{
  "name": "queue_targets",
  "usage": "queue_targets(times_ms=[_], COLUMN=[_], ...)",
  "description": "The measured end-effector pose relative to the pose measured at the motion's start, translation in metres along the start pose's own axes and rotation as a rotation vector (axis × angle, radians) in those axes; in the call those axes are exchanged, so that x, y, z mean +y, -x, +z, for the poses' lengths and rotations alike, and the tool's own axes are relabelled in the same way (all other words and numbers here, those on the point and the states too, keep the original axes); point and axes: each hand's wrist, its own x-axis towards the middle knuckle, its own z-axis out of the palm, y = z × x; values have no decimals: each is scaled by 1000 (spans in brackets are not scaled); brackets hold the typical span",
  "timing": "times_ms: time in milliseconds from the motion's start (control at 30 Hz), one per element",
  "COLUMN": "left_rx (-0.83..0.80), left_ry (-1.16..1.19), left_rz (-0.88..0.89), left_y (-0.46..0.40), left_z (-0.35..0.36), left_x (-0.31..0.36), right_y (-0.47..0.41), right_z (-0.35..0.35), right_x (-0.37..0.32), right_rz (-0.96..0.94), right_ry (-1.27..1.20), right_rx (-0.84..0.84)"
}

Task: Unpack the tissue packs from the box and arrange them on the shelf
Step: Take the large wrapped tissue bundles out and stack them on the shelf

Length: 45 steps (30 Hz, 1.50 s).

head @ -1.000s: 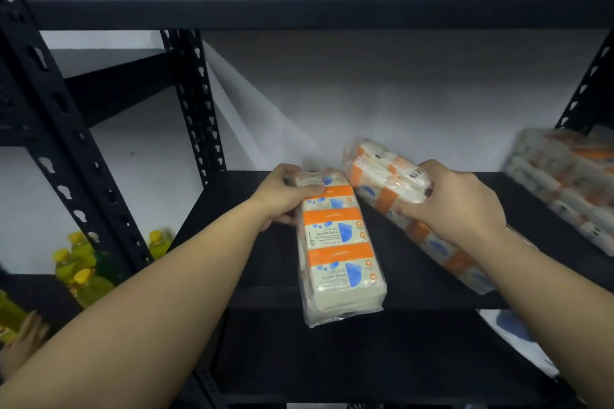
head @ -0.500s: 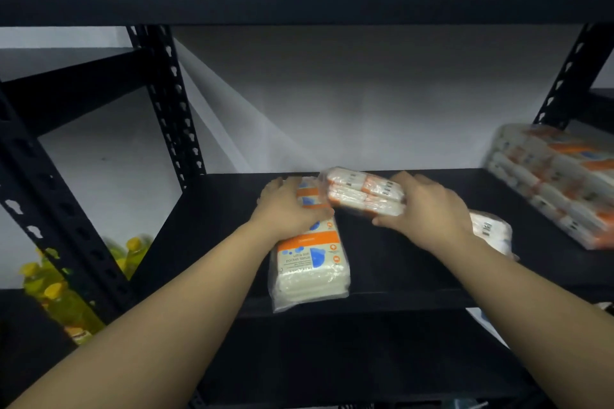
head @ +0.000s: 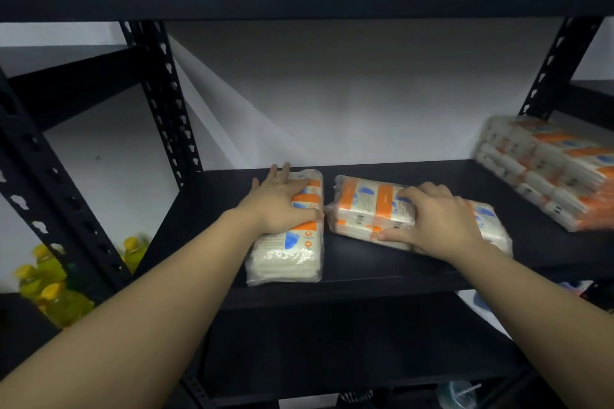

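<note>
Tissue packs: in the head view we have two on the black shelf [head: 382,271], lying apart with a narrow gap of bare board between them.
Left pack [head: 292,236]: it lies lengthwise, one short end near the back wall, the other close to the shelf's front lip.
Right pack [head: 375,209]: it lies crosswise and slightly skewed, its left end just beside the left pack.
Left hand [head: 277,201]: our fingers are straight and spread, pressing flat on the top of the left pack; the thumb lies across the wrapper toward the gap.
Right hand [head: 438,219]: our fingers are curled over the top of the right pack and the thumb presses its near side, so we hold it.
Stacked packs [head: 551,173]: a finished pile sits at the far right of the shelf, well apart from our hands.
Step in hand: we judge that we are squaring both packs into place. We should push with flat palms, because the slick wrapper looks likely to slide and skew.
Doing it well: we should turn the right pack to match the left one, or close the gap evenly.
Edges: the left pack's near end is close to the front lip, so we should push back, not forward.
Open room: bare board lies behind the right pack and between it and the pile.
Lower left: yellow-capped bottles [head: 50,289] stand outside the frame post, clear of our work.
</note>
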Motion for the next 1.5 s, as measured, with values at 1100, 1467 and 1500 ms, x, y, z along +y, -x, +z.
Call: queue_targets(times_ms=[1100, 1467, 1500], left_rx=[-273, -165, -151], left_ry=[-269, -133, -126], left_rz=[273, 297, 300], left_y=[-75, -65, -64], left_z=[25, 30, 32], left_x=[142, 139, 137], right_y=[-43, -47, -45], right_z=[-3, -1, 0], right_x=[99, 103, 103], right_rz=[-281, -327, -323], right_ry=[-52, -167, -170], right_rx=[-380, -343, -343])
